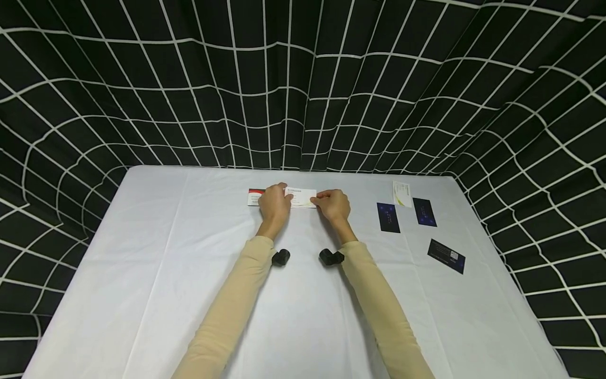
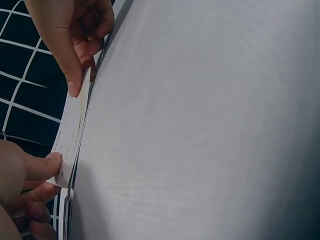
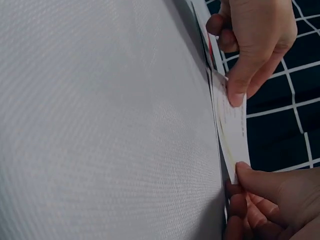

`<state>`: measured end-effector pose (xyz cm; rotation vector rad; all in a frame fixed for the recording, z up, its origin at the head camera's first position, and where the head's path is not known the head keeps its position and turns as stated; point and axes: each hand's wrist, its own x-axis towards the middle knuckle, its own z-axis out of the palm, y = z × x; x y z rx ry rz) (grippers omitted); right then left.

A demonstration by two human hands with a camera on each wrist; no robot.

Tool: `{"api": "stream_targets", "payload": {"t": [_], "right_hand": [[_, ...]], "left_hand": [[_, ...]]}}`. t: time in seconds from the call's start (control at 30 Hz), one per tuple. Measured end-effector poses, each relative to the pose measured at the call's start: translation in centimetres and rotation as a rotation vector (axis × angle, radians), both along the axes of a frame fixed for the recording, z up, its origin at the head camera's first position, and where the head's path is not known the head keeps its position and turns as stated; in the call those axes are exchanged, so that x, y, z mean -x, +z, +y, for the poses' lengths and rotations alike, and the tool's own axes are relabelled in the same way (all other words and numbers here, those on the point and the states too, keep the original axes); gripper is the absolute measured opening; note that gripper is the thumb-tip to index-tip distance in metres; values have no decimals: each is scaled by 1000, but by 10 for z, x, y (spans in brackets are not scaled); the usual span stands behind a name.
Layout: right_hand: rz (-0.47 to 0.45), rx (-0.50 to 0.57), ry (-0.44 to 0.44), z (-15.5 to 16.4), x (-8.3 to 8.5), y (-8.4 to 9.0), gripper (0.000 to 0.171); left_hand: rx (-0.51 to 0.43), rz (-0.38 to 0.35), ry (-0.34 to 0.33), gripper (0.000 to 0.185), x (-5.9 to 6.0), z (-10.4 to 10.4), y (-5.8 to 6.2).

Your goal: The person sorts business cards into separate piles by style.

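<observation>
Both hands pinch a white business card [image 1: 301,197] between them near the table's far side. My left hand [image 1: 275,202] has its thumb on the card's left end, and my right hand [image 1: 334,204] holds the right end between thumb and fingers. Printed lines and a yellow-green curve show on the card [image 3: 232,122] in the right wrist view. Just left of the left hand lies a red and white business card [image 1: 255,197], partly covered by that hand. In the left wrist view the pinched card [image 2: 72,130] appears nearly edge-on, with more card edges just beneath it.
On the right side of the white table [image 1: 189,273] lie a white card [image 1: 402,193] and several dark blue cards, among them one [image 1: 389,218] nearest the hands and one [image 1: 446,256] closer to the front. A black curtain [image 1: 293,95] with white grid lines surrounds the table.
</observation>
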<state>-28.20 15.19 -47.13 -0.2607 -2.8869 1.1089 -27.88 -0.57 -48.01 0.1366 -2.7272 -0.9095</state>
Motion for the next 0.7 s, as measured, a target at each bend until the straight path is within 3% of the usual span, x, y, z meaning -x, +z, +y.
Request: {"api": "stream_targets", "payload": {"t": [0.43,0.7], "right_hand": [[-11,-57,-32,0,1,-4,20],[-12,-45,-40,-3,1,-5,17]], "left_hand": [[63,-79,13,23,0,6,-2],[41,-97,10,16,1,5,-2]]}}
